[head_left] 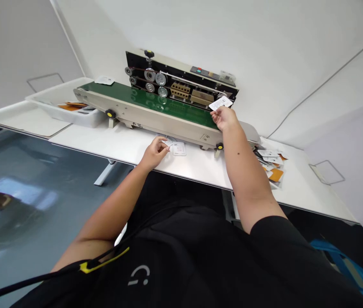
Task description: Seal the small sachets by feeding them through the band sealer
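Observation:
My right hand (224, 118) reaches over the right part of the green conveyor belt (120, 95) and pinches a flat white printed pouch (220, 103). The pouch is close to the right end of the band sealer (181, 81), in front of its black panel; whether its edge touches the sealer I cannot tell. Below the conveyor, my left hand (156, 153) closes thumb and fingertips on a small white pouch (168, 143), partly hidden by the fingers. Beside it, another white pouch (179, 149) lies on the white table (111, 143).
One white pouch (104, 80) rests at the belt's left end. Further left, a white plastic bin (87, 119) holds orange and grey pouches. To the right, a pile of white and orange pouches (272, 160) sits by the machine. Yellow-centred knobs (111, 114) stick out along the conveyor's front.

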Demonstrator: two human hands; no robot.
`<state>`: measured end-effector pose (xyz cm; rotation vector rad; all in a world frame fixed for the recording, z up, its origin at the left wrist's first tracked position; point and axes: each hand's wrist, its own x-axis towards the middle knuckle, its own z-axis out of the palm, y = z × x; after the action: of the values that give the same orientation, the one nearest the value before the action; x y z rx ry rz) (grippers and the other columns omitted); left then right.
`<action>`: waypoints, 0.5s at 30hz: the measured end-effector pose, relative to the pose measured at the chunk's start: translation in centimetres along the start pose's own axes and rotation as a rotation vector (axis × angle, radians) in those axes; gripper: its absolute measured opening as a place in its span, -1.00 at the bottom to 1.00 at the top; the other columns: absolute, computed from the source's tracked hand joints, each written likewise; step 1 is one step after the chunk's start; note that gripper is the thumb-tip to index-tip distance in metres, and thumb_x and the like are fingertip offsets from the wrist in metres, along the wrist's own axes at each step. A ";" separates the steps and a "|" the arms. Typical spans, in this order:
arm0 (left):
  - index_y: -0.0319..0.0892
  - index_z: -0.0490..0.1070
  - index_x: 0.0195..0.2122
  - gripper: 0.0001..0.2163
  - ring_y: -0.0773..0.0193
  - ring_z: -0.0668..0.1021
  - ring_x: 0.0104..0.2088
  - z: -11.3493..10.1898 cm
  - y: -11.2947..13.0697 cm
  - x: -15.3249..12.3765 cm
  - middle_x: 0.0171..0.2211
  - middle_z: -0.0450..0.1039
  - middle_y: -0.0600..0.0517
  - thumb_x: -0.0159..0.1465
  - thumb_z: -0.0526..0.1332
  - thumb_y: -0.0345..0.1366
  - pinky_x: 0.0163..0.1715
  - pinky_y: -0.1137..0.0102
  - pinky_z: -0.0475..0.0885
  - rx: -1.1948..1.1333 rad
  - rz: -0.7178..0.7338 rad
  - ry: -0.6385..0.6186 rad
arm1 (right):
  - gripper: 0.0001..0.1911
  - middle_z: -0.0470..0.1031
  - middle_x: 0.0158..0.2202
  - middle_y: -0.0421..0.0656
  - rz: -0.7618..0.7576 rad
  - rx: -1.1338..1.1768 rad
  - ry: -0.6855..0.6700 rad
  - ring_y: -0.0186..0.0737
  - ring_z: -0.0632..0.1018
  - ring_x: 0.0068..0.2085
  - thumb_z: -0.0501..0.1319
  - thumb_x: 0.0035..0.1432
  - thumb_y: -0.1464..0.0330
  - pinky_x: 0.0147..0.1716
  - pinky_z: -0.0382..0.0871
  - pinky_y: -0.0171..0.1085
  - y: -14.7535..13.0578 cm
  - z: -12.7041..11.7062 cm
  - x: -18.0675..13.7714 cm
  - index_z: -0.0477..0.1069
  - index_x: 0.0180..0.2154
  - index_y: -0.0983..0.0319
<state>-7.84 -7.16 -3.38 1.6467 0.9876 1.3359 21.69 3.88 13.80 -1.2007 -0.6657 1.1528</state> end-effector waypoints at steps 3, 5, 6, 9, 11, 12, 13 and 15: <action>-0.10 0.34 0.07 -0.64 0.30 0.52 -0.37 0.0 0.0 0.0 -0.31 0.53 0.08 0.29 0.32 -0.19 -0.28 0.38 0.39 -0.003 0.006 -0.004 | -0.77 0.44 -0.56 -0.24 0.059 0.024 -0.058 -0.44 0.36 -0.66 0.13 0.09 0.64 -0.75 0.29 -0.55 -0.2 0.5 -0.1 0.40 -0.24 0.28; -0.10 0.34 0.07 -0.64 0.29 0.53 -0.36 0.0 0.0 0.0 -0.30 0.53 0.07 0.29 0.32 -0.19 -0.29 0.37 0.39 -0.003 0.009 -0.006 | -0.80 0.44 -0.56 -0.24 0.043 0.043 -0.053 -0.45 0.39 -0.64 0.13 0.11 0.64 -0.72 0.31 -0.56 -0.5 0.2 -0.1 0.39 -0.28 0.27; -0.10 0.35 0.07 -0.64 0.29 0.53 -0.35 0.0 0.0 -0.1 -0.30 0.54 0.07 0.28 0.32 -0.19 -0.28 0.37 0.40 -0.003 0.011 -0.005 | -0.81 0.43 -0.57 -0.25 0.012 0.054 -0.023 -0.45 0.40 -0.64 0.13 0.13 0.64 -0.71 0.32 -0.57 -0.7 0.0 0.0 0.38 -0.29 0.27; -0.11 0.36 0.06 -0.65 0.29 0.53 -0.34 0.0 0.0 -0.1 -0.29 0.55 0.07 0.27 0.31 -0.23 -0.25 0.37 0.40 0.001 0.024 -0.003 | -0.84 0.41 -0.59 -0.27 -0.126 0.081 0.134 -0.46 0.41 -0.64 0.12 0.18 0.61 -0.71 0.29 -0.58 -0.9 -1.4 0.2 0.34 -0.34 0.26; -0.11 0.37 0.05 -0.66 0.29 0.54 -0.33 0.0 -0.1 -0.2 -0.29 0.55 0.07 0.25 0.29 -0.26 -0.24 0.37 0.40 0.013 0.028 -0.007 | -0.83 0.39 -0.61 -0.29 -0.206 0.093 0.237 -0.47 0.38 -0.65 0.10 0.21 0.60 -0.73 0.23 -0.58 -0.8 -2.4 0.2 0.31 -0.36 0.24; -0.12 0.38 0.05 -0.66 0.28 0.54 -0.32 0.0 -0.2 -0.2 -0.29 0.56 0.06 0.25 0.29 -0.27 -0.23 0.36 0.40 0.018 0.030 -0.007 | -0.83 0.38 -0.62 -0.30 -0.237 0.100 0.273 -0.48 0.36 -0.66 0.08 0.23 0.59 -0.74 0.21 -0.58 -0.6 -2.9 0.2 0.30 -0.36 0.23; -0.12 0.38 0.04 -0.67 0.27 0.56 -0.30 0.1 -0.2 -0.1 -0.29 0.56 0.06 0.25 0.28 -0.27 -0.22 0.36 0.41 0.022 0.030 -0.007 | -0.82 0.37 -0.62 -0.31 -0.266 0.108 0.302 -0.48 0.35 -0.67 0.07 0.24 0.58 -0.74 0.19 -0.58 -0.5 -3.4 0.2 0.29 -0.36 0.23; -0.13 0.38 0.04 -0.67 0.25 0.58 -0.27 0.1 -0.3 -0.1 -0.29 0.57 0.05 0.24 0.26 -0.28 -0.19 0.35 0.42 0.025 0.030 -0.008 | -0.82 0.37 -0.61 -0.33 -0.307 0.123 0.341 -0.48 0.35 -0.67 0.05 0.24 0.57 -0.75 0.17 -0.59 -0.3 -4.0 0.1 0.28 -0.35 0.21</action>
<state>-7.81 -7.16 -3.70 1.6908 0.9822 1.3407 25.41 2.54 12.90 -1.1109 -0.4901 0.7015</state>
